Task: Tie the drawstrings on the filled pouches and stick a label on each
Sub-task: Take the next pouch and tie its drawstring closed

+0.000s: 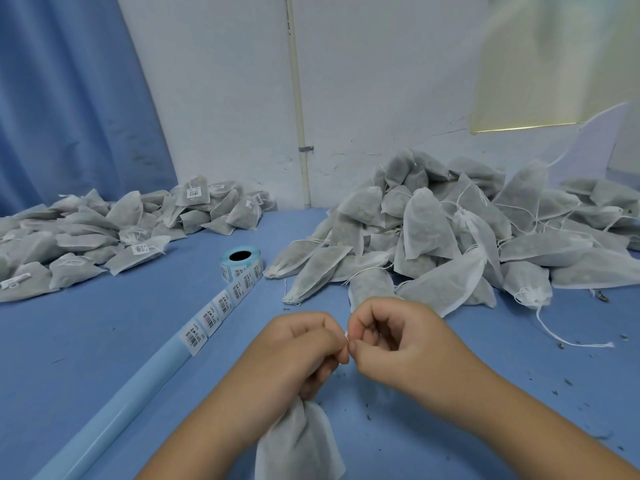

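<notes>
1. Nearest the person, well on the near side of the label roll (240, 259), the pouch (299, 441) hangs from the left hand (298, 351), whose curled fingers grip its gathered neck. If that grip slackens during knotting, the neck could reopen and spill filling. Dark crumbs (568, 381) already dot the worktop (104, 358).
2. Slightly closer to the roll, the right hand (391, 341) is curled, thumb and forefinger pinching the drawstring (346, 336). Only a short white stub shows where the two hands meet. With so little cord showing, it may slip out of the pinch, or the knot may close slack.
3. The pouch sits directly under the left hand, its body hanging toward the person. The drawstring lies between the fingertips of both hands, above the neck.
4. The label strip (214, 313) runs from the roll toward the person, passing to the left of the left hand. No label shows on the held pouch. A careless reach could crease or lift a sticker.
5. Right of the roll, the untied heap (450, 237) trails loose cords, and picking up the next pouch could snag them.
6. Left of the roll and partly beyond it lies the labelled heap (104, 230).
</notes>
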The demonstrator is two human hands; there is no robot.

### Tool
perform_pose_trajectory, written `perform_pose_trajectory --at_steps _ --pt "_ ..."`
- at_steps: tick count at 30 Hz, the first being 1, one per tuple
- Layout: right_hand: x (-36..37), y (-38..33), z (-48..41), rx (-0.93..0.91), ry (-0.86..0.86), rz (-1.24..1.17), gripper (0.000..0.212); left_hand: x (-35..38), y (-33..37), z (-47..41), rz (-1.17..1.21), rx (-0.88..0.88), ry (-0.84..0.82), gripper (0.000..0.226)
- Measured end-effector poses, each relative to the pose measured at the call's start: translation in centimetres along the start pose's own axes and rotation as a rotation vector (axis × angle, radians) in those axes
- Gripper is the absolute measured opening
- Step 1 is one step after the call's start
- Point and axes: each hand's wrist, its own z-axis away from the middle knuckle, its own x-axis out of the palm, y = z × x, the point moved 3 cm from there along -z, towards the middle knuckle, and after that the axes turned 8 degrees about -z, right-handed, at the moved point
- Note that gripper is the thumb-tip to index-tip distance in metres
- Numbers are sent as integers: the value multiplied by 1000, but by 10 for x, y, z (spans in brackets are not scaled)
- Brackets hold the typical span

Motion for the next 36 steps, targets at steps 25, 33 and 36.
perform_pose_trajectory --at_steps 25,33,36 --pt "-8 10 -5 132 -83 1 3 -5 2 2 -82 -32 99 14" --pt "3 10 -4 143 32 -171 14 -4 -3 -2 -74 -18 149 20" --pt "4 8 -3 138 73 -190 18 -5 -4 -2 -88 0 187 16"
